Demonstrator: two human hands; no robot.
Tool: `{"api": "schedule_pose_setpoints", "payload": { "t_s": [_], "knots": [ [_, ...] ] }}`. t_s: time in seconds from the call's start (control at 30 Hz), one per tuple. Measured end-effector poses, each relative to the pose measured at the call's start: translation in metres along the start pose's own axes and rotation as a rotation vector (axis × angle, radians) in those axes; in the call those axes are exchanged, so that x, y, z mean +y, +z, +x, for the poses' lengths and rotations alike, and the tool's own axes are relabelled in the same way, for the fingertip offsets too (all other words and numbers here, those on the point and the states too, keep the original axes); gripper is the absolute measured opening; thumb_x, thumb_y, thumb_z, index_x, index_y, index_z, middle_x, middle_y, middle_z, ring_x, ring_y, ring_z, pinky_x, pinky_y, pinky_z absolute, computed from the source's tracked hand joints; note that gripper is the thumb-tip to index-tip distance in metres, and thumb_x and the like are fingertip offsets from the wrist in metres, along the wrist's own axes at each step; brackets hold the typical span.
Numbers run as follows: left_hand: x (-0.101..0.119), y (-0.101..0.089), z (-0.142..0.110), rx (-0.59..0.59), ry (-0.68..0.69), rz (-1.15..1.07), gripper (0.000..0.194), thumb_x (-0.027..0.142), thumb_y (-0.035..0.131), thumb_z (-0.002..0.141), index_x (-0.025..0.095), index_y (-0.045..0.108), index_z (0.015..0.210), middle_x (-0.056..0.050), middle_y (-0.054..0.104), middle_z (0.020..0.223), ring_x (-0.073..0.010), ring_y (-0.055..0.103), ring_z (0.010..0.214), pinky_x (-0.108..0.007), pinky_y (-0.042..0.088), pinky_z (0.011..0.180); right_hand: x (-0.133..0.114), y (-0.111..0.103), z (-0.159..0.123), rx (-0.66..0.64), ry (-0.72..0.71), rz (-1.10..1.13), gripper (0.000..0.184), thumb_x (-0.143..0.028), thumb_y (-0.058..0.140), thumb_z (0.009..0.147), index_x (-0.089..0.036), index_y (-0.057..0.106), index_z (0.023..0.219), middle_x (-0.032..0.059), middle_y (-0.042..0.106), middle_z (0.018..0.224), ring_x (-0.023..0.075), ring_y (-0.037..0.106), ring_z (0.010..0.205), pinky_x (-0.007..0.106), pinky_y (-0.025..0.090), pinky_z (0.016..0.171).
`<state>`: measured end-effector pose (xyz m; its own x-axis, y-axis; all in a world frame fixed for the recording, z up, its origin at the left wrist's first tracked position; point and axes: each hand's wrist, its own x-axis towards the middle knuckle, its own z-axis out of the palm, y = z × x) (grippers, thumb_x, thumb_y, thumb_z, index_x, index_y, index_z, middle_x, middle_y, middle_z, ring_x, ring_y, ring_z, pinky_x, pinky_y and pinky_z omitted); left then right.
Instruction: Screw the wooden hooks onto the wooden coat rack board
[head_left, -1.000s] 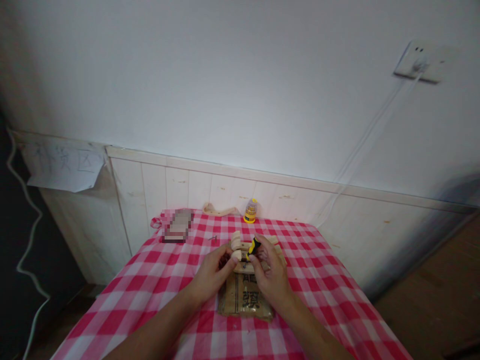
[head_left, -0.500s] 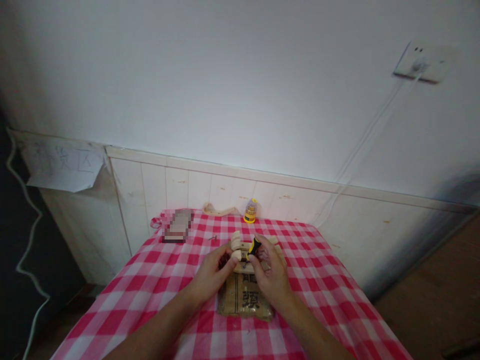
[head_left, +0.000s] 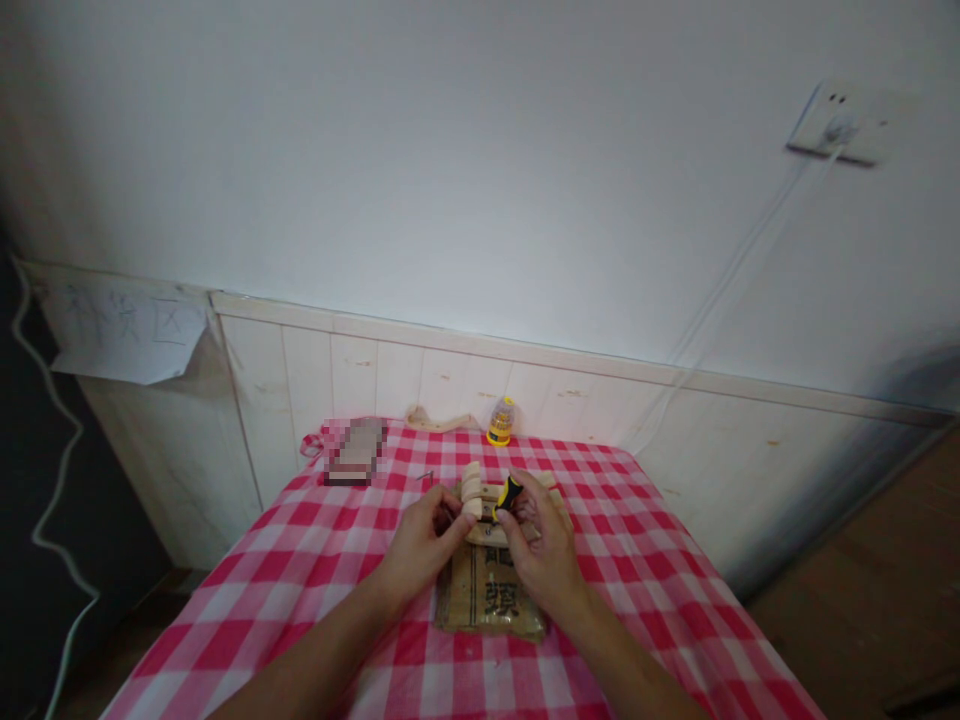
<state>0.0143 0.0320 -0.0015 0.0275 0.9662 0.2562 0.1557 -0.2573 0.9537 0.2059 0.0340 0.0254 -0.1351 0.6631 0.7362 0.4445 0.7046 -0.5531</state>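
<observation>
A black and yellow screwdriver [head_left: 509, 493] is in the grip of my right hand [head_left: 546, 540], its handle tilted up to the right. The tool's lower end meets a pale wooden piece with slats [head_left: 489, 535], where small dark screw spots show. My left hand [head_left: 426, 535] pinches a ridged, curved end [head_left: 472, 490] of this wooden piece from the left. Underneath lies a flat brown bundle [head_left: 491, 595] printed with large dark characters. My right hand hides part of the wood's right side.
A red and white checked cloth [head_left: 300, 620] covers the table. Near the wall stand a yellow-capped clear container [head_left: 500, 422] and a curved wooden strip [head_left: 439, 423]. A blurred flat object [head_left: 356, 452] lies at back left. A small metal piece [head_left: 426, 476] rests behind my left hand.
</observation>
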Motion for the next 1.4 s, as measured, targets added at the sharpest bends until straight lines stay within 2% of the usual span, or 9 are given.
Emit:
{"api": "schedule_pose_setpoints", "payload": {
  "t_s": [0.13, 0.27, 0.4, 0.5, 0.8, 0.97, 1.17, 1.3, 1.4],
  "knots": [
    [0.006, -0.001, -0.002, -0.033, 0.004, -0.019, 0.034, 0.054, 0.067, 0.088, 0.021, 0.057, 0.086, 0.001, 0.062, 0.073, -0.0165, 0.057, 0.065, -0.026, 0.041, 0.060, 0.000, 0.000, 0.001, -0.006, 0.006, 0.010, 0.046, -0.018, 0.063, 0.095, -0.028, 0.060, 0.140, 0.0089, 0.076, 0.121, 0.0233, 0.078, 0.098, 0.038, 0.067, 0.084],
    [0.010, 0.000, -0.004, -0.086, 0.014, -0.051, 0.027, 0.046, 0.067, 0.089, 0.020, 0.058, 0.090, 0.001, 0.063, 0.076, -0.0166, 0.058, 0.067, -0.026, 0.042, 0.061, 0.000, -0.001, 0.001, -0.014, 0.009, 0.006, 0.046, -0.018, 0.063, 0.095, -0.027, 0.060, 0.139, 0.0090, 0.077, 0.119, 0.0235, 0.078, 0.097, 0.038, 0.067, 0.084],
    [0.004, 0.001, -0.003, -0.094, 0.016, 0.003, 0.023, 0.037, 0.070, 0.085, 0.021, 0.055, 0.090, 0.004, 0.059, 0.071, -0.0148, 0.054, 0.062, -0.024, 0.037, 0.056, 0.000, -0.001, 0.001, -0.012, 0.011, 0.003, 0.046, -0.018, 0.063, 0.094, -0.027, 0.060, 0.140, 0.0086, 0.076, 0.119, 0.0232, 0.078, 0.096, 0.037, 0.067, 0.084],
    [-0.003, 0.002, -0.001, -0.111, 0.027, 0.018, 0.024, 0.037, 0.071, 0.085, 0.021, 0.054, 0.092, 0.004, 0.059, 0.072, -0.0145, 0.053, 0.061, -0.024, 0.037, 0.055, 0.000, 0.000, 0.001, -0.003, 0.004, 0.001, 0.047, -0.017, 0.063, 0.094, -0.028, 0.060, 0.140, 0.0079, 0.076, 0.119, 0.0227, 0.078, 0.094, 0.037, 0.067, 0.082],
    [-0.001, 0.002, -0.002, -0.087, 0.006, 0.026, 0.028, 0.039, 0.074, 0.082, 0.021, 0.055, 0.092, 0.003, 0.061, 0.071, -0.0150, 0.054, 0.060, -0.025, 0.037, 0.055, -0.001, -0.001, 0.003, 0.003, 0.006, -0.035, 0.045, -0.019, 0.065, 0.093, -0.027, 0.062, 0.137, 0.0079, 0.077, 0.119, 0.0235, 0.078, 0.095, 0.038, 0.067, 0.083],
    [-0.004, 0.003, -0.001, -0.090, 0.008, -0.015, 0.029, 0.037, 0.074, 0.082, 0.022, 0.053, 0.093, 0.003, 0.061, 0.073, -0.0156, 0.056, 0.063, -0.025, 0.039, 0.058, -0.003, -0.002, 0.004, 0.003, -0.013, -0.040, 0.046, -0.019, 0.066, 0.093, -0.028, 0.063, 0.137, 0.0063, 0.079, 0.113, 0.0223, 0.078, 0.087, 0.035, 0.067, 0.077],
    [-0.004, 0.003, -0.001, -0.066, 0.000, 0.005, 0.032, 0.040, 0.077, 0.080, 0.022, 0.053, 0.092, 0.004, 0.060, 0.072, -0.0151, 0.054, 0.061, -0.025, 0.038, 0.057, -0.005, -0.002, 0.003, 0.018, -0.064, -0.098, 0.047, -0.019, 0.066, 0.093, -0.029, 0.062, 0.139, 0.0068, 0.078, 0.120, 0.0233, 0.079, 0.093, 0.036, 0.067, 0.080],
    [-0.004, 0.002, -0.001, -0.077, 0.013, 0.014, 0.028, 0.034, 0.075, 0.081, 0.022, 0.053, 0.093, 0.004, 0.059, 0.072, -0.0148, 0.055, 0.062, -0.024, 0.038, 0.055, -0.003, -0.005, 0.002, 0.023, -0.137, -0.199, 0.047, -0.022, 0.065, 0.095, -0.029, 0.060, 0.141, 0.0081, 0.077, 0.123, 0.0255, 0.078, 0.098, 0.040, 0.066, 0.085],
    [-0.005, 0.002, -0.001, -0.088, 0.025, 0.013, 0.025, 0.030, 0.073, 0.082, 0.022, 0.052, 0.094, 0.004, 0.059, 0.073, -0.0146, 0.054, 0.062, -0.024, 0.039, 0.056, -0.001, -0.012, 0.004, 0.069, -0.131, -0.259, 0.047, -0.025, 0.064, 0.096, -0.027, 0.058, 0.142, 0.0087, 0.079, 0.114, 0.0249, 0.078, 0.088, 0.040, 0.066, 0.080]
  ]
}}
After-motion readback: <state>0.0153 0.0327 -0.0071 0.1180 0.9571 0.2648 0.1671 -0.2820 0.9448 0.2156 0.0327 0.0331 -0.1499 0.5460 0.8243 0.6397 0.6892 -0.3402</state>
